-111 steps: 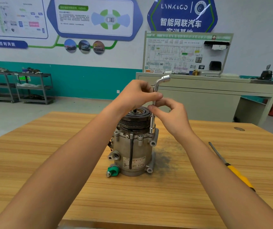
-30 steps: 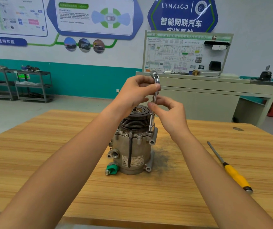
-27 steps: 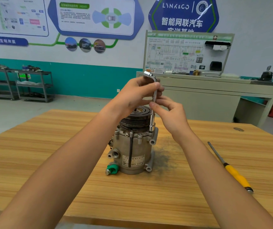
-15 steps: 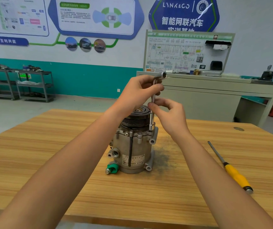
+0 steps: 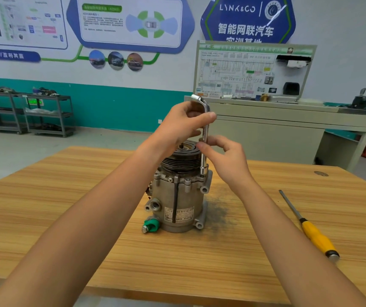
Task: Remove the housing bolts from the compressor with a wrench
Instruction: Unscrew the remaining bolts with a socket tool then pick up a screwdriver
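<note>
Compressor (image 5: pixel 188 198) is standing upright in the middle of the wooden table (image 5: pixel 44 207), pulley (image 5: pixel 182 157) on top and a little green cap (image 5: pixel 151 224) sticking out low on the left side. An L-shaped wrench (image 5: pixel 204 161) stands straight up along the pulley's right side, with its socket end down on the top flange of the housing at the right corner. Can't see the bolt itself, the socket covers it.

Left hand (image 5: pixel 182 127) is wrapped around the bent top of the wrench, thumb laid across the shaft. Right hand (image 5: pixel 226 156) is just below it, pinching the shaft between thumb and fingertips, other fingers loosely curled. Both forearms reach in from the near edge.

Dark grimy smudge (image 5: pixel 219 213) on the wood right beside the compressor's base. Yellow-handled screwdriver (image 5: pixel 317 237) lies well off to the right, touching nothing. Behind the table there's a grey bench (image 5: pixel 288 114), and metal shelf carts (image 5: pixel 22 111) along the teal wall on the left.
</note>
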